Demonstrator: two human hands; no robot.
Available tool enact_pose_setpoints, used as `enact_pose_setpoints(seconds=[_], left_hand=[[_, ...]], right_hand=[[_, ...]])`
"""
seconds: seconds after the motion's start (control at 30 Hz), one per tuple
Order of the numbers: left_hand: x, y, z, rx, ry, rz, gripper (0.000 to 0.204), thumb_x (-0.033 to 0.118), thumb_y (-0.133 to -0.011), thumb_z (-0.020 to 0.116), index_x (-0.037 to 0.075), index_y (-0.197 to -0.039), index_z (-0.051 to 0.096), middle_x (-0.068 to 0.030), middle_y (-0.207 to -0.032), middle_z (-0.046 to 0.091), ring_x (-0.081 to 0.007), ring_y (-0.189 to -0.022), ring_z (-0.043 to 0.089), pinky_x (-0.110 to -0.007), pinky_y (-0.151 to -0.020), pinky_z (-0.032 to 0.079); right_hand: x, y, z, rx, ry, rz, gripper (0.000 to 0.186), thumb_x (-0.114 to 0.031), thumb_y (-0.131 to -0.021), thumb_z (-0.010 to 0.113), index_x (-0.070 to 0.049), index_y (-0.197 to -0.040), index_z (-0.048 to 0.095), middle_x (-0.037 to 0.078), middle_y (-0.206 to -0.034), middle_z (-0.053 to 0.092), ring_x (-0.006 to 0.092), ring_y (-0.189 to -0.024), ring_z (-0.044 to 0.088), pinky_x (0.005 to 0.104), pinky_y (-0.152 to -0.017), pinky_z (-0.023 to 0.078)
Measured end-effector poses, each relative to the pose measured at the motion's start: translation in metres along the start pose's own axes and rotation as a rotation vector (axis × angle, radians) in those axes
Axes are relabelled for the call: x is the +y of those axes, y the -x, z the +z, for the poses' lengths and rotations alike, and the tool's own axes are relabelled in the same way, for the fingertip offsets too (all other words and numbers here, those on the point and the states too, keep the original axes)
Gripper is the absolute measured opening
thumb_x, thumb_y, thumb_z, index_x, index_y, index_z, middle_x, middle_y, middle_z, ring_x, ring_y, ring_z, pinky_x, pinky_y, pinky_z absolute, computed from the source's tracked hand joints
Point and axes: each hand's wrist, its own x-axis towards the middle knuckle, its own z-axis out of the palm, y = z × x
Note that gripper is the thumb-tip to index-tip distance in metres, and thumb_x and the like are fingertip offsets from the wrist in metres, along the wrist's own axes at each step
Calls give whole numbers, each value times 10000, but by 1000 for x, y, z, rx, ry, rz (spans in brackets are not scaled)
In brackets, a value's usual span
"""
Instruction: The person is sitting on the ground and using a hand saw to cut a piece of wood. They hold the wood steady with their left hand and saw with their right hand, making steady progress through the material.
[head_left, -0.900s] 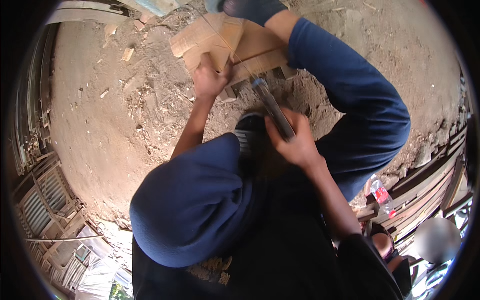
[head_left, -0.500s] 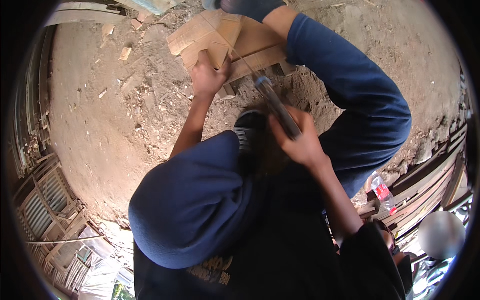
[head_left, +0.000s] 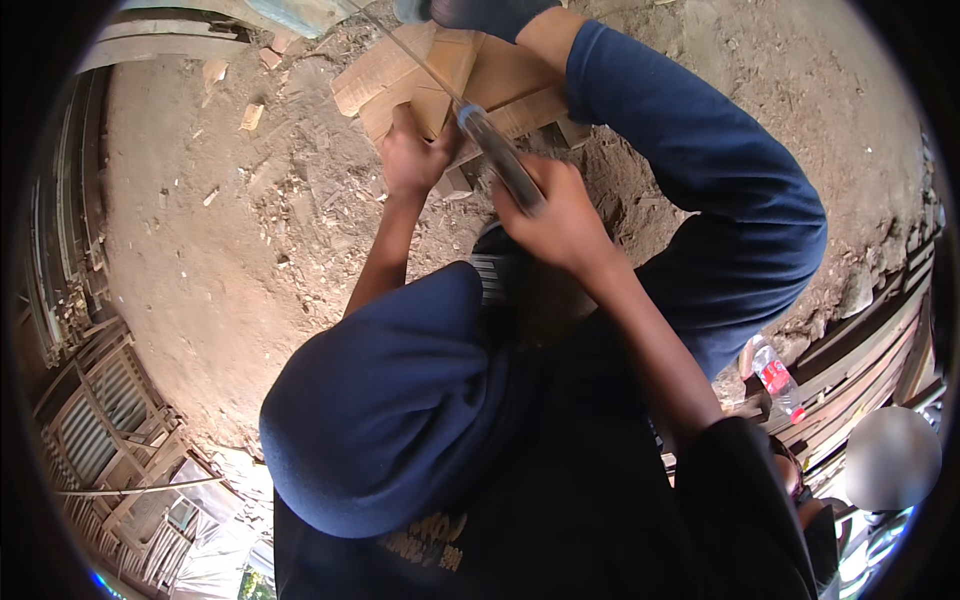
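My right hand point(head_left: 555, 210) is closed around the dark handle of a long, thin-bladed saw point(head_left: 490, 140) with a blue collar. Its narrow blade, seen nearly edge-on, runs up and left across a light brown wooden board point(head_left: 450, 62). Left of the blade, my left hand point(head_left: 415, 160) grips the near edge of this board, thumb and fingers pressed to it. Under it lies a wider wooden plank point(head_left: 515, 75), raised off the ground on short blocks. A dark-covered foot point(head_left: 490, 15) rests at the far side of the wood.
My bent leg in blue trousers point(head_left: 700, 150) curves around the right. Wood chips and a small offcut point(head_left: 252, 116) lie on the dirt floor. Stacked planks point(head_left: 850, 370) and a plastic bottle point(head_left: 775, 378) are at the right, near another person point(head_left: 820, 520). Timber lines the left.
My right hand has pushed the saw up and left, so its handle is now close to the board's near edge. My left hand stays in place on the board.
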Motion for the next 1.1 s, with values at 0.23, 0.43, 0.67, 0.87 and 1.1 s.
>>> enact_pose_setpoints(seconds=[0.23, 0.43, 0.67, 0.87, 1.1], left_hand=[[-1, 2, -13, -18, -76, -104, 563, 410, -796, 785, -13, -1075, 541, -292, -902, 688, -476, -825, 679, -515, -703, 552], [-4, 2, -5, -61, -4, -93, 608, 445, -780, 797, -17, -1060, 518, -310, -880, 680, -489, -789, 676, -523, -686, 556], [4, 1, -8, 18, -27, -39, 457, 325, -808, 774, -11, -1015, 545, -268, -848, 692, -444, -785, 696, -486, -660, 560], [-7, 4, 0, -65, -6, -41, 597, 464, -805, 771, -19, -1040, 511, -307, -828, 670, -488, -761, 672, -546, -665, 547], [-8, 3, -6, -13, -35, -84, 614, 479, -809, 761, -15, -1072, 509, -305, -860, 678, -494, -770, 669, -545, -671, 547]], right_hand=[[-5, 52, -10, 9, -107, 51, 180, -121, -873, 629, 37, -798, 587, 119, -649, 542, 144, -610, 487, 369, -613, 455], [-4, -9, 1, 9, -84, 25, 136, -92, -882, 628, 31, -830, 603, 126, -647, 548, 142, -603, 505, 364, -613, 460], [1, 44, -11, 20, -60, 5, 174, -125, -876, 624, 30, -800, 598, 162, -639, 558, 158, -572, 492, 380, -600, 454], [-1, -1, -2, -17, -61, 61, 99, -79, -874, 618, 20, -881, 622, 120, -650, 557, 134, -617, 522, 358, -618, 457], [-2, 32, -18, -47, -79, 59, 197, -148, -892, 622, 26, -808, 580, 108, -645, 542, 135, -622, 498, 349, -634, 456]])
